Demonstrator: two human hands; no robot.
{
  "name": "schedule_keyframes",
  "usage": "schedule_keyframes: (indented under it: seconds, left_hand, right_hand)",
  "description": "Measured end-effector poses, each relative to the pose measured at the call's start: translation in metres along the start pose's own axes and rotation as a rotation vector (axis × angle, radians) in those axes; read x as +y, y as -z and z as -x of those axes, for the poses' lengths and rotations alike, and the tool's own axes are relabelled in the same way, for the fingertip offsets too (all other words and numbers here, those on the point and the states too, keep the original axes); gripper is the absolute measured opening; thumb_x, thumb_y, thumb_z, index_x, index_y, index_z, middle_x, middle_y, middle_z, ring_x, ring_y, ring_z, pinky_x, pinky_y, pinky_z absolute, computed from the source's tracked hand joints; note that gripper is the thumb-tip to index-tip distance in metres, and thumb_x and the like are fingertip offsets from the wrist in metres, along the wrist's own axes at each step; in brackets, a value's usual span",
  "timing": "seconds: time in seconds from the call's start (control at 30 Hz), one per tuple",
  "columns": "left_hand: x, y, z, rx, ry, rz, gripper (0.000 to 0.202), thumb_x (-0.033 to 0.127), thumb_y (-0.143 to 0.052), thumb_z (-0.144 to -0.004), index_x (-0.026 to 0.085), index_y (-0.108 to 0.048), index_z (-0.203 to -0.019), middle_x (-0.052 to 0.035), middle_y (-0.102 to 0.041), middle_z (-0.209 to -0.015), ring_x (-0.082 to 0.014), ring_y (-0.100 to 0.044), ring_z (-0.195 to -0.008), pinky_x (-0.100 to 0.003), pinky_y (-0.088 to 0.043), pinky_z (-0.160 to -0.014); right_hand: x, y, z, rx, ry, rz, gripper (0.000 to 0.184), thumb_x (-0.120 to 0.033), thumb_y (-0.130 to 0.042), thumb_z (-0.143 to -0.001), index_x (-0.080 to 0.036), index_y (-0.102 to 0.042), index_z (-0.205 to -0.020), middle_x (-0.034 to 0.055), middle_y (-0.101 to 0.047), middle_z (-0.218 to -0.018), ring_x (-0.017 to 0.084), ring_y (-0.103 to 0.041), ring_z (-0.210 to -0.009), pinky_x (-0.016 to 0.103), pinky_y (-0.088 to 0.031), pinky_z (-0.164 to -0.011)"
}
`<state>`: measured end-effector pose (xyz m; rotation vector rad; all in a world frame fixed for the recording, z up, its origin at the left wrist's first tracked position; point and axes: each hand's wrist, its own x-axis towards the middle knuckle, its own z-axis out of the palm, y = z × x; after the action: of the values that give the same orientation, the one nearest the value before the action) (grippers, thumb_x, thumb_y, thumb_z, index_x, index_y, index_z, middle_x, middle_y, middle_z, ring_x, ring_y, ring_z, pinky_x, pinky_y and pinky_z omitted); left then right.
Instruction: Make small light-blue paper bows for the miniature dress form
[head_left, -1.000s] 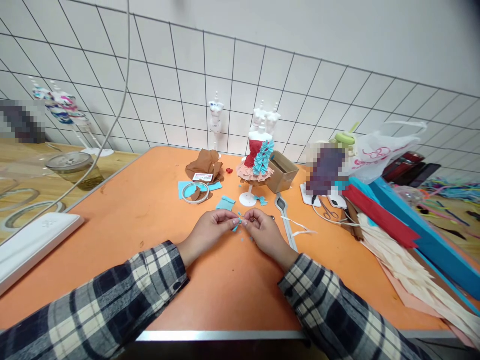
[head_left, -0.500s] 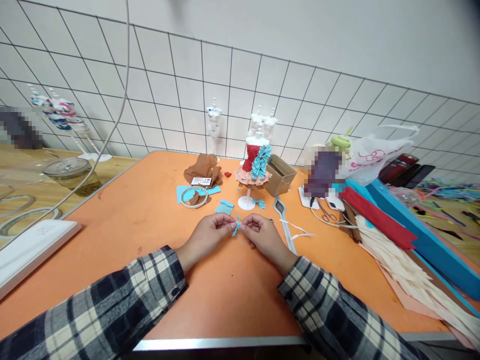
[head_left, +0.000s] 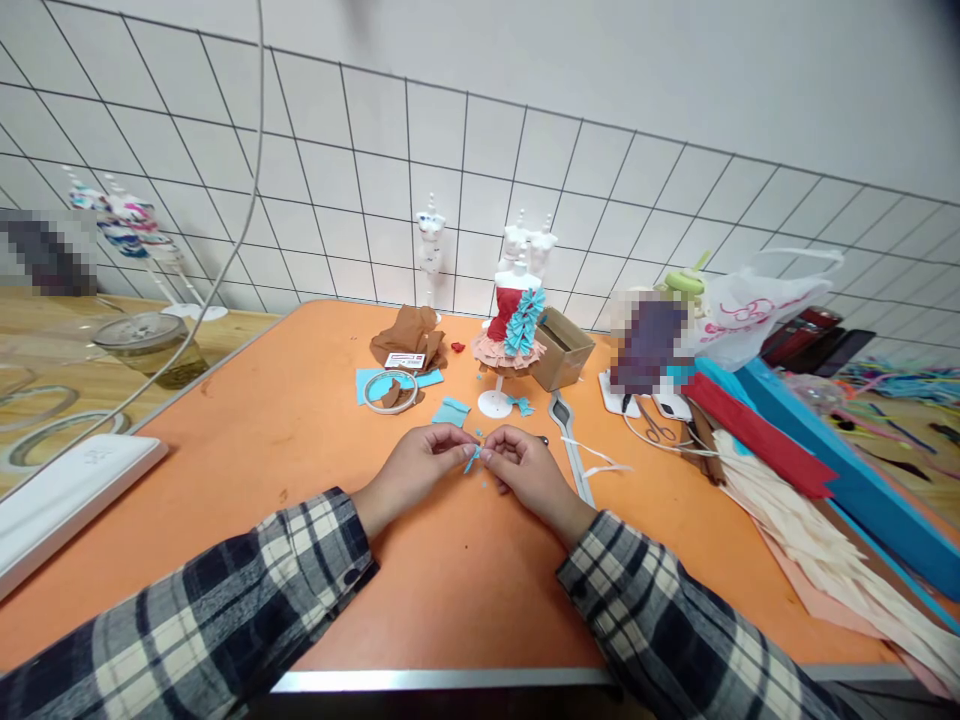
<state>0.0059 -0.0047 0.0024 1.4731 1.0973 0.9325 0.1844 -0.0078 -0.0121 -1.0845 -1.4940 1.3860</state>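
Between my fingertips is a small piece of blue crepe paper (head_left: 472,460), pinched from both sides. My left hand (head_left: 424,462) grips its left side with thumb and forefinger. From the right, my right hand (head_left: 525,468) closes on it in the same way. Just beyond stands a miniature dress form (head_left: 508,312) with a red bodice, blue ruffles and a pink skirt, on a white round base. A loose blue paper bow (head_left: 521,406) lies by that base. A folded blue paper piece (head_left: 451,411) rests past my left fingers.
A tape roll (head_left: 390,391) and crumpled brown paper (head_left: 405,335) lie behind on the left. To the right are a cardboard box (head_left: 564,352), a grey strap-like tool (head_left: 571,455), scissors (head_left: 660,430) and paper strips (head_left: 795,510). A white power-bank-like case (head_left: 82,500) sits far left.
The view has shifted very slightly. Both hands keep their pinch on the blue crepe paper, whose visible end is tilted a little differently.
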Motion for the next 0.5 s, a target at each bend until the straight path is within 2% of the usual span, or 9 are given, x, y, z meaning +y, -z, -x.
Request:
schedule_keyframes:
  seconds: [0.07, 0.2, 0.23, 0.4, 0.5]
  left_hand:
    - [-0.0014, 0.0003, -0.0002, -0.022, 0.01, 0.074, 0.028, 0.042, -0.068, -0.075, 0.015, -0.068, -0.08, -0.0069, -0.07, -0.091, -0.0206, -0.062, -0.087, -0.033, -0.045, -0.084]
    - [-0.0025, -0.001, 0.0003, -0.047, 0.042, 0.268, 0.043, 0.042, -0.071, -0.076, 0.017, -0.062, -0.109, -0.0068, -0.068, -0.097, -0.0191, -0.062, -0.089, -0.033, -0.047, -0.082]
    - [-0.0022, -0.0013, 0.0007, -0.069, 0.059, 0.297, 0.046, 0.041, -0.072, -0.074, 0.017, -0.06, -0.111, -0.0069, -0.067, -0.098, -0.019, -0.062, -0.09, -0.032, -0.047, -0.081]
    - [0.0007, -0.0005, 0.0035, -0.184, 0.181, 0.217, 0.036, 0.044, -0.075, -0.07, 0.013, -0.067, -0.088, -0.0076, -0.069, -0.084, -0.0187, -0.063, -0.079, -0.028, -0.046, -0.068]
    - [0.0033, 0.0014, 0.0055, -0.221, 0.202, 0.219, 0.039, 0.047, -0.074, -0.071, 0.014, -0.068, -0.091, -0.0092, -0.07, -0.088, -0.0199, -0.064, -0.08, -0.029, -0.047, -0.069]
  right_hand:
    - [0.0013, 0.0004, -0.0002, -0.004, -0.018, -0.011, 0.021, -0.037, -0.062, -0.078, -0.019, -0.053, -0.08, -0.0061, -0.051, -0.062, 0.006, -0.047, -0.044, 0.019, -0.041, -0.041]
    - [0.0019, 0.0014, -0.0004, 0.007, 0.0, -0.063, 0.024, -0.041, -0.062, -0.079, -0.019, -0.052, -0.081, -0.0058, -0.052, -0.064, 0.006, -0.047, -0.045, 0.018, -0.04, -0.041]
    - [0.0014, 0.0017, -0.0004, 0.018, 0.01, -0.071, 0.024, -0.041, -0.062, -0.079, -0.019, -0.052, -0.082, -0.0057, -0.052, -0.065, 0.006, -0.047, -0.045, 0.018, -0.039, -0.042]
    - [-0.002, 0.0026, -0.0005, 0.069, 0.041, -0.09, 0.025, -0.042, -0.062, -0.08, -0.019, -0.052, -0.082, -0.005, -0.055, -0.065, 0.006, -0.045, -0.045, 0.018, -0.038, -0.041]
    - [-0.0019, 0.0024, -0.0007, 0.063, 0.033, -0.092, 0.026, -0.043, -0.062, -0.08, -0.019, -0.052, -0.082, -0.0047, -0.055, -0.065, 0.006, -0.045, -0.044, 0.018, -0.037, -0.04]
